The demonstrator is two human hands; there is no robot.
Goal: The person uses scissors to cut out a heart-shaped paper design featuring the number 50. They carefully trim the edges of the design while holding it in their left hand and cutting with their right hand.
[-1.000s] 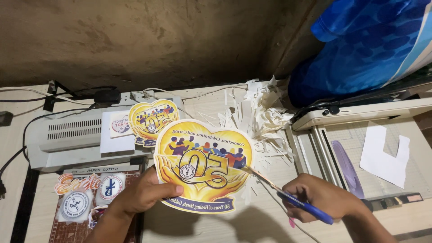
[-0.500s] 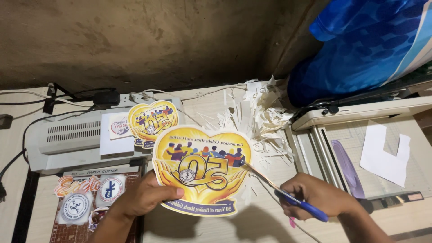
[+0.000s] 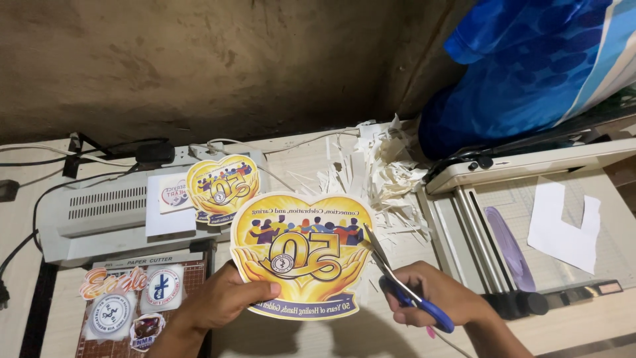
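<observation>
My left hand point(image 3: 222, 301) grips the lower left edge of a yellow heart-shaped printed cutout point(image 3: 301, 252) with a blue ribbon band along its bottom. It is held above the table, upside down to me. My right hand point(image 3: 434, 295) holds blue-handled scissors point(image 3: 404, 282), whose blades point up-left and meet the cutout's right edge. A second, smaller heart cutout point(image 3: 220, 187) lies on the laminator behind.
A grey laminator point(image 3: 99, 215) with cables sits at left. A cutting mat point(image 3: 106, 308) with several round stickers lies below it. Paper offcuts point(image 3: 377, 172) pile behind. A paper trimmer point(image 3: 530, 225) with a white scrap stands right, under a blue bag point(image 3: 530, 66).
The cutout has turned slightly in my left hand and the scissors have worked further along its right edge. The view shifted a little.
</observation>
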